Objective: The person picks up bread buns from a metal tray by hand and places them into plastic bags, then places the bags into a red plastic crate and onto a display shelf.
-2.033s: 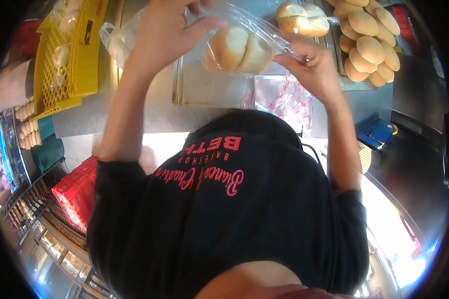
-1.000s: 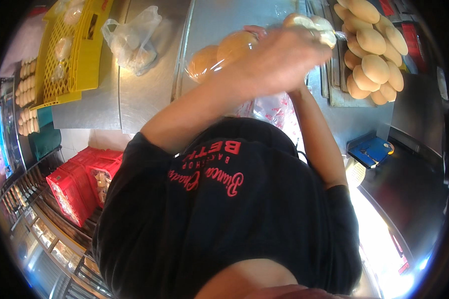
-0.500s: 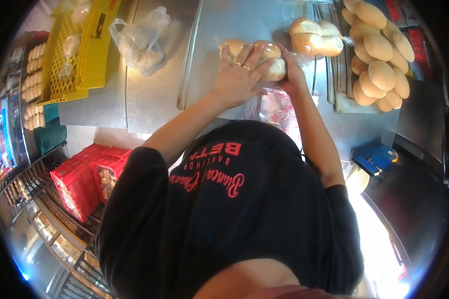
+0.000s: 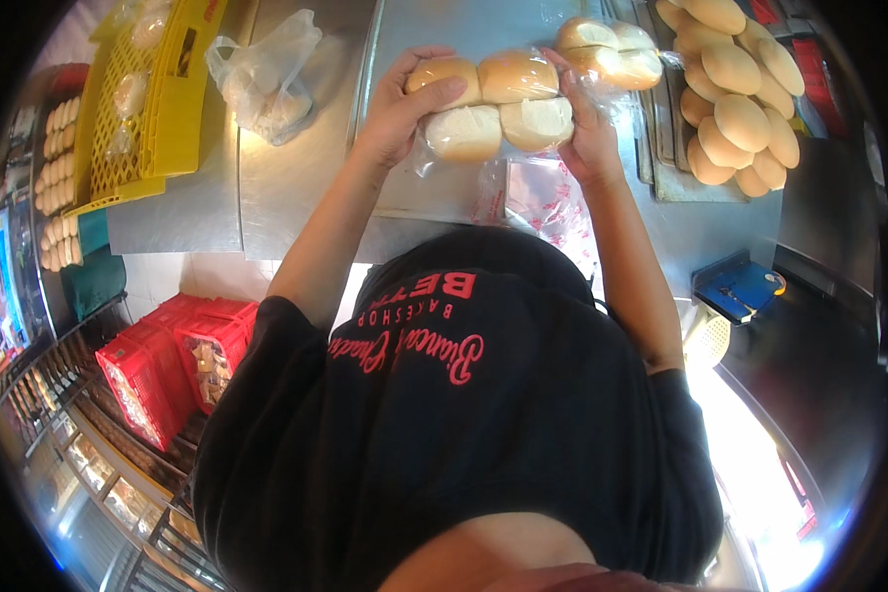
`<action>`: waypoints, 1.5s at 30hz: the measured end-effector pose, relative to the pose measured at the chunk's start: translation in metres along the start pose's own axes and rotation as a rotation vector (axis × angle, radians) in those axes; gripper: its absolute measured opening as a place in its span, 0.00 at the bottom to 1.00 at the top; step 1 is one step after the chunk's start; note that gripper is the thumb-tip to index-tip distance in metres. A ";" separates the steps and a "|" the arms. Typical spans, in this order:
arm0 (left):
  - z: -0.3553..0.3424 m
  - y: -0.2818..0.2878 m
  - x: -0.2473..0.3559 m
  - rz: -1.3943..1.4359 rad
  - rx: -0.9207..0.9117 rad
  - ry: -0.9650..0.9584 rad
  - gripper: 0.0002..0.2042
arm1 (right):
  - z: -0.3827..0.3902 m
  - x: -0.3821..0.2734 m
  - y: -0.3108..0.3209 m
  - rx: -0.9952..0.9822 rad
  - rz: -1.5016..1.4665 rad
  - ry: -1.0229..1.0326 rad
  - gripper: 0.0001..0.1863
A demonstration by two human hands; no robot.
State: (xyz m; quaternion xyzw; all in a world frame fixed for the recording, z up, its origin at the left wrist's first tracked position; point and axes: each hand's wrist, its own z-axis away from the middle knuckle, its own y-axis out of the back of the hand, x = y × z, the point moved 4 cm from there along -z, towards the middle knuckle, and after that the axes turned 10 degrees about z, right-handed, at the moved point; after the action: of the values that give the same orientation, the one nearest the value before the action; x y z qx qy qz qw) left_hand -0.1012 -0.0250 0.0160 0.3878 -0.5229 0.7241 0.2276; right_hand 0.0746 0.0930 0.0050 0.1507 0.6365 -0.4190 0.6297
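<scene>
Buns [image 4: 464,134], left fingers [image 4: 438,94] and right fingers [image 4: 583,107] grasping them (another wrapped pack [image 4: 627,67] beside), piled rolls [image 4: 743,120], yellow crate [image 4: 180,109]

Bakery, by its piled buns [image 4: 743,122]

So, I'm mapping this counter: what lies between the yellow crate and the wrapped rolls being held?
The head view shows a translucent plastic bag on the counter, then the tray's edge and the left hand.

Pink script and block capitals [image 4: 454,286] stand on the black shirt [image 4: 483,444]; red print marks the clear plastic [image 4: 555,202].
</scene>
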 end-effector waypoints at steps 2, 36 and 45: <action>-0.001 -0.008 0.012 -0.001 -0.042 -0.035 0.29 | 0.007 -0.021 -0.009 0.079 0.049 0.077 0.26; 0.037 -0.228 -0.009 -0.442 -0.697 -0.136 0.29 | 0.203 -0.152 0.092 0.516 -0.167 0.399 0.26; 0.058 -0.341 -0.053 -0.719 -1.217 -1.375 0.27 | 0.277 -0.131 0.188 1.066 0.290 0.479 0.17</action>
State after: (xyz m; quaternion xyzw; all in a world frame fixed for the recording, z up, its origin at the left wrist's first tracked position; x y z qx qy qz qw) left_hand 0.2001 0.0445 0.1808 0.6770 -0.6757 -0.1640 0.2414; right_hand 0.4179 0.0500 0.1022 0.6212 0.4357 -0.5447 0.3572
